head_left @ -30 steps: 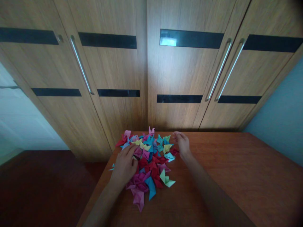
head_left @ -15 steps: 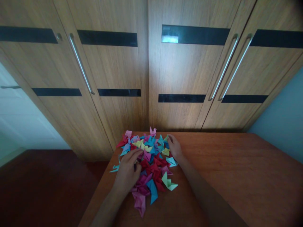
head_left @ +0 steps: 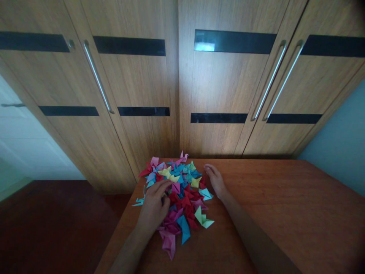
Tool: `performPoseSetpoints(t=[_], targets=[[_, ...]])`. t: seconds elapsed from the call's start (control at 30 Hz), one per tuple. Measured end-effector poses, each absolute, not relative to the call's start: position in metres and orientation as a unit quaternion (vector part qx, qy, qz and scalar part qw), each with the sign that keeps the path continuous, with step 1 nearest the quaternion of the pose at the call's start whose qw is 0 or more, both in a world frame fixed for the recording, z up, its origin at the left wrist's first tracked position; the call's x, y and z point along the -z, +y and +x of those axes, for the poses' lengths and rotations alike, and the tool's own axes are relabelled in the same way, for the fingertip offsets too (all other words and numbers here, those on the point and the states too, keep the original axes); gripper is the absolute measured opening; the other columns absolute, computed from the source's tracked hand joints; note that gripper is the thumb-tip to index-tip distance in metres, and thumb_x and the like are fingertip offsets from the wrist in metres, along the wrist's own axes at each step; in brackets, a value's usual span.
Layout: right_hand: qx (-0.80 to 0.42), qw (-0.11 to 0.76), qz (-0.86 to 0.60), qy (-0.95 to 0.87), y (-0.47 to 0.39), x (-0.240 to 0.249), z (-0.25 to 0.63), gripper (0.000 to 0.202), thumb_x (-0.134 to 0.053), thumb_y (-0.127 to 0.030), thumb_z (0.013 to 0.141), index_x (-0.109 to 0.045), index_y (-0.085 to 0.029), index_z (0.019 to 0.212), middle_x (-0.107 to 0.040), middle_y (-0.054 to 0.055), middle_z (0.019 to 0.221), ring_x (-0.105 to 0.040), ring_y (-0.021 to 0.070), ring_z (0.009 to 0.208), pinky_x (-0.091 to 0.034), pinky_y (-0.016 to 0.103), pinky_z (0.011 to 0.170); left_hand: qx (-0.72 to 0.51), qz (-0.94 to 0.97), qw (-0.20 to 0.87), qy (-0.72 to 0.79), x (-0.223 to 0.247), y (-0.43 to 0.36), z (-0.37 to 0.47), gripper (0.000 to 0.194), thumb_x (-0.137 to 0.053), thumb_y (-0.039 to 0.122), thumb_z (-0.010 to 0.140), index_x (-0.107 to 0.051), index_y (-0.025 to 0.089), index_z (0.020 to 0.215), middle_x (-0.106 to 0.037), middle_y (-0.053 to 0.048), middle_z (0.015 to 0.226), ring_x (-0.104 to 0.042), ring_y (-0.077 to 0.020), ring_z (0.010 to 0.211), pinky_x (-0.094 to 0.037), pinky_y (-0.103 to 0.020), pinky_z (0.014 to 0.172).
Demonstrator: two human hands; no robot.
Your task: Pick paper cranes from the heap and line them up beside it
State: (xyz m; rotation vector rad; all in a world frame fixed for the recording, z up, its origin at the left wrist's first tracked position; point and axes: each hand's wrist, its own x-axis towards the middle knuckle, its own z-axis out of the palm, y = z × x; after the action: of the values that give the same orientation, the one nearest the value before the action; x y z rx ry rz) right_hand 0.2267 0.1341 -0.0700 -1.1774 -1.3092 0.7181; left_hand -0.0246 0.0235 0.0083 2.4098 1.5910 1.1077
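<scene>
A heap of folded paper birds (head_left: 182,190) in pink, red, blue, yellow and green lies on the wooden table (head_left: 270,213) near its far left corner. My left hand (head_left: 154,205) rests flat on the left side of the heap, fingers spread over pink and red pieces. My right hand (head_left: 215,179) lies at the heap's right edge, fingers apart, touching the table beside a red and a light-blue bird. Neither hand holds a piece. A pink bird (head_left: 183,156) stands upright at the far edge.
A wooden wardrobe (head_left: 182,95) with long metal handles (head_left: 98,78) stands right behind the table. The table's left edge (head_left: 119,224) runs just beside my left hand, with dark floor below. A blue-grey wall (head_left: 342,148) is at the right.
My right hand swept into the heap's right side, pushing pieces left, then drew back a little to its edge. My left hand stayed on the heap with only a small shift.
</scene>
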Motion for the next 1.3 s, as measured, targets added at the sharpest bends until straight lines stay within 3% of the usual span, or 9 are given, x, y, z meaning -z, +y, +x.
performPoseSetpoints(t=[0.23,0.33,0.43,0.6,0.67,0.77,0.87,1.1,1.3], targets=[[-0.203,0.503,-0.557,-0.629,0.086,0.072,0.239,0.029,-0.045,-0.017,0.076,-0.065,-0.021,0.097,-0.065,0.008,0.102,-0.056,0.0239,0.098,-0.040,0.041,0.094,-0.364,0.778,0.009,0.512,-0.010,0.021,-0.022,0.044,-0.040,0.003,0.074,-0.058,0.020,0.111,-0.058,-0.006,0.119,-0.053,-0.0218,0.112,-0.043,-0.041,0.098],[-0.115,0.416,-0.581,-0.690,0.069,0.062,0.227,0.029,-0.045,-0.014,0.076,-0.064,-0.021,0.097,-0.064,0.010,0.101,-0.054,0.0257,0.097,-0.040,0.040,0.090,-0.371,0.781,-0.006,0.503,-0.014,0.015,-0.015,0.043,-0.041,0.004,0.075,-0.057,0.020,0.112,-0.057,-0.006,0.120,-0.051,-0.0221,0.112,-0.042,-0.042,0.098],[-0.078,0.384,-0.595,-0.702,0.057,0.055,0.214,0.032,-0.047,-0.013,0.075,-0.062,-0.022,0.102,-0.062,0.010,0.104,-0.052,0.0268,0.099,-0.039,0.040,0.090,-0.381,0.790,-0.021,0.480,-0.019,-0.003,0.001,0.042,-0.042,0.005,0.077,-0.056,0.021,0.113,-0.055,-0.007,0.122,-0.050,-0.0232,0.113,-0.041,-0.043,0.098],[-0.119,0.412,-0.591,-0.683,0.050,0.057,0.210,0.038,-0.048,-0.015,0.075,-0.058,-0.019,0.111,-0.061,0.010,0.107,-0.053,0.0264,0.101,-0.041,0.040,0.090,-0.325,0.859,0.016,0.395,-0.016,-0.050,0.049,0.044,-0.041,0.003,0.076,-0.056,0.023,0.113,-0.055,-0.007,0.123,-0.050,-0.0217,0.111,-0.042,-0.040,0.096],[-0.153,0.435,-0.580,-0.672,0.047,0.059,0.216,0.037,-0.046,-0.015,0.075,-0.059,-0.019,0.109,-0.063,0.010,0.105,-0.056,0.0243,0.098,-0.043,0.037,0.089,-0.278,0.901,0.043,0.329,-0.004,-0.066,0.071,0.036,-0.044,0.010,0.079,-0.057,0.024,0.110,-0.057,-0.006,0.119,-0.053,-0.0208,0.106,-0.043,-0.036,0.093],[-0.203,0.451,-0.562,-0.663,0.041,0.060,0.228,0.033,-0.043,-0.014,0.076,-0.061,-0.019,0.102,-0.066,0.007,0.097,-0.061,0.0200,0.090,-0.047,0.032,0.084,-0.208,0.943,0.060,0.253,0.022,-0.075,0.098,0.014,-0.050,0.023,0.085,-0.061,0.022,0.094,-0.064,-0.003,0.097,-0.057,-0.0168,0.085,-0.047,-0.029,0.075],[-0.228,0.440,-0.559,-0.665,0.035,0.056,0.241,0.028,-0.042,-0.015,0.077,-0.063,-0.019,0.095,-0.068,0.005,0.090,-0.063,0.0174,0.084,-0.048,0.029,0.079,-0.157,0.956,0.065,0.238,0.038,-0.069,0.115,0.009,-0.058,0.029,0.080,-0.058,0.020,0.081,-0.060,0.000,0.078,-0.054,-0.0149,0.072,-0.043,-0.025,0.062],[-0.236,0.380,-0.600,-0.664,0.033,0.049,0.255,0.023,-0.042,-0.021,0.080,-0.064,-0.022,0.086,-0.068,0.001,0.077,-0.064,0.0172,0.074,-0.047,0.027,0.073,-0.140,0.935,0.139,0.294,0.015,-0.043,0.121,0.007,-0.056,0.019,0.079,-0.056,0.021,0.086,-0.057,0.001,0.085,-0.054,-0.0141,0.080,-0.042,-0.025,0.072],[-0.213,0.353,-0.606,-0.680,0.030,0.045,0.252,0.027,-0.041,-0.022,0.080,-0.066,-0.022,0.091,-0.069,0.003,0.087,-0.063,0.0176,0.081,-0.046,0.027,0.075,-0.118,0.913,0.130,0.368,0.016,-0.041,0.117,0.009,-0.051,0.014,0.079,-0.054,0.021,0.085,-0.057,-0.001,0.087,-0.055,-0.0171,0.081,-0.044,-0.028,0.070]])
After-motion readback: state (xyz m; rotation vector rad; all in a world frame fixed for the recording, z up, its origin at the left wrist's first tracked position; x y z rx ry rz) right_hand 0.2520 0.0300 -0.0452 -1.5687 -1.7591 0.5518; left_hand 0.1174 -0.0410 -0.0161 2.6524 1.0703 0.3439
